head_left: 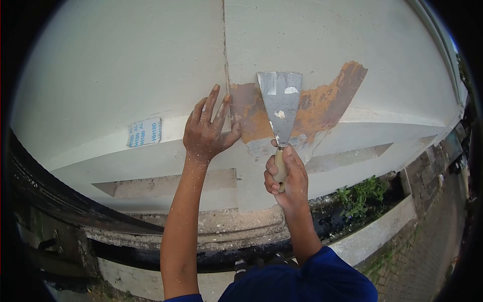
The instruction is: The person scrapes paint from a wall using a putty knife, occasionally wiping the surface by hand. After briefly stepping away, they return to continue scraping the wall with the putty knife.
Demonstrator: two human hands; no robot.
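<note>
My right hand (pixel 289 176) is wrapped round the pale handle of a wide metal scraper (pixel 283 105). The scraper's blade points up and has white bits stuck on it; it lies over a bare brown and orange patch (pixel 324 105) on the pale wall (pixel 166 50). My left hand (pixel 209 126) rests with spread fingers on the wall, at the patch's left edge by a vertical crack. White dust specks its skin, and it holds nothing. Left of it, a piece of sandpaper (pixel 144 132) with blue print lies on the wall's ledge.
Below the wall runs a dark drain channel (pixel 216 262) with a concrete kerb (pixel 377 231). Green plants (pixel 363 197) grow at the right. A dark curved rail or cable (pixel 65 194) crosses the lower left. Paving (pixel 427 251) lies at the far right.
</note>
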